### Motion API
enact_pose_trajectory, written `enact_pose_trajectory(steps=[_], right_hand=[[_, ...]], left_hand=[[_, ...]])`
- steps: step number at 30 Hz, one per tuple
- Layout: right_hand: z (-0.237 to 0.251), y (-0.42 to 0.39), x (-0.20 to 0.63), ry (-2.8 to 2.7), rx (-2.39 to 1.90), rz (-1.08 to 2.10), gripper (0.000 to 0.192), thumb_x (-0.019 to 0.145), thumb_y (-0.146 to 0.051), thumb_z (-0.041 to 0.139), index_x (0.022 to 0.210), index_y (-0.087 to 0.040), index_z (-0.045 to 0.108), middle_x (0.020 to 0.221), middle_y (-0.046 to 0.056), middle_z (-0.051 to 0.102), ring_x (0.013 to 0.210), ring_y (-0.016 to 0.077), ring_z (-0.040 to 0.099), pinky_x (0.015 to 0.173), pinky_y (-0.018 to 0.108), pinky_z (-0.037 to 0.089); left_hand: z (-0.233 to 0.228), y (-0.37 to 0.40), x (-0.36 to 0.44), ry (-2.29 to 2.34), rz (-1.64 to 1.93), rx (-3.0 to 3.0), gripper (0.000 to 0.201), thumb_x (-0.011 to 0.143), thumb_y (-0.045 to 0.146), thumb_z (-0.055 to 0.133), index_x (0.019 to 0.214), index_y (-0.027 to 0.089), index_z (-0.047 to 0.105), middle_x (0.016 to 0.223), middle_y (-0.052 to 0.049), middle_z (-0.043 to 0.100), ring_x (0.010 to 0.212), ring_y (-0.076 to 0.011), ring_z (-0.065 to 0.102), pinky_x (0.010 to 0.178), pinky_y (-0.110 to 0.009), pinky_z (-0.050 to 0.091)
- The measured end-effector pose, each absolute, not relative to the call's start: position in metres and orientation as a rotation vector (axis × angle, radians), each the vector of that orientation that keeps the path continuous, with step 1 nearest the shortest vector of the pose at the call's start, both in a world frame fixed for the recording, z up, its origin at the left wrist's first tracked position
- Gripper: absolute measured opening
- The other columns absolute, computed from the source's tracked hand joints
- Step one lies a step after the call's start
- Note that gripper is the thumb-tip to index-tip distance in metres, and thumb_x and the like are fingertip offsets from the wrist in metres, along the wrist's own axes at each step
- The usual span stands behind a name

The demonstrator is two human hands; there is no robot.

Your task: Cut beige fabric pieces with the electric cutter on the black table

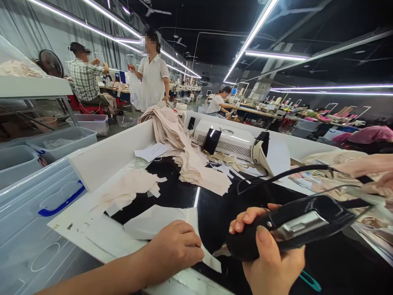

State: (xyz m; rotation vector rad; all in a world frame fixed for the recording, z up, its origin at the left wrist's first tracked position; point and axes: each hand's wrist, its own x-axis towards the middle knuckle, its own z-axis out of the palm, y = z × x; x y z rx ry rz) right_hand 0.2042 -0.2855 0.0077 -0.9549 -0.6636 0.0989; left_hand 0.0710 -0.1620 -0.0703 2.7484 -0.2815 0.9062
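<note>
My right hand (276, 258) is wrapped round a black corded hand tool (291, 229) with a silver metal plate on its side. A small metallic tip shows at the tool's lower left, over the black tabletop (221, 213). My left hand (175, 248), fingers curled, presses on a white fabric piece (156, 221) that lies flat; its fingertips are partly hidden. A narrow part of that piece runs past the hand toward the tool's tip.
Stacked beige fabric pieces (202, 170) and loose pale pieces (132, 186) lie behind. Farther back are a phone (211, 141) and a white slotted metal housing (233, 139). Another person's hand (371, 168) reaches in at right. A teal-handled item (310, 280) lies below my right hand.
</note>
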Motion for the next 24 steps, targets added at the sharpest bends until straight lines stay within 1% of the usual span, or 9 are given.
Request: enact_pose_trajectory(steps=[6,10,13,18,24], right_hand=[[-0.002,-0.288,0.209,-0.736,-0.970,0.137,0.029,0.092,-0.022,0.071,0.117,-0.029,0.057,0.081,-0.002,0.065,0.063,0.0153,0.064,0.055,0.034,0.060],[0.004,-0.286,0.205,-0.687,-0.963,0.138,0.028,0.091,-0.020,0.072,0.114,-0.029,0.058,0.079,-0.003,0.065,0.060,0.0147,0.063,0.053,0.032,0.059],[0.006,-0.287,0.200,-0.700,-0.918,0.140,0.028,0.090,-0.024,0.072,0.113,-0.028,0.058,0.077,-0.003,0.064,0.059,0.0144,0.062,0.051,0.030,0.057],[-0.004,-0.288,0.195,-0.796,-0.936,0.180,0.029,0.094,-0.027,0.069,0.120,-0.030,0.056,0.083,-0.002,0.063,0.063,0.0153,0.064,0.056,0.033,0.059],[-0.007,-0.287,0.195,-0.789,-0.962,0.186,0.028,0.095,-0.024,0.067,0.119,-0.031,0.055,0.084,-0.002,0.063,0.063,0.0151,0.064,0.056,0.034,0.060]], left_hand=[[-0.068,-0.161,0.070,-0.279,0.914,2.733,0.017,0.102,0.010,0.062,0.087,0.019,0.064,0.085,0.002,0.069,0.082,-0.0141,0.060,0.083,-0.028,0.048],[-0.067,-0.161,0.069,-0.275,0.895,2.716,0.017,0.102,0.012,0.062,0.087,0.019,0.065,0.087,0.001,0.070,0.084,-0.0152,0.062,0.084,-0.028,0.048],[-0.066,-0.161,0.068,-0.277,0.899,2.710,0.018,0.103,0.011,0.059,0.088,0.019,0.066,0.086,0.001,0.071,0.083,-0.0156,0.062,0.083,-0.029,0.049],[-0.065,-0.161,0.069,-0.280,0.875,2.709,0.017,0.105,0.014,0.059,0.090,0.019,0.067,0.086,0.001,0.071,0.082,-0.0156,0.063,0.083,-0.029,0.049],[-0.066,-0.160,0.069,-0.295,0.866,2.704,0.015,0.104,0.015,0.060,0.092,0.019,0.067,0.087,0.001,0.071,0.082,-0.0163,0.063,0.083,-0.030,0.048]])
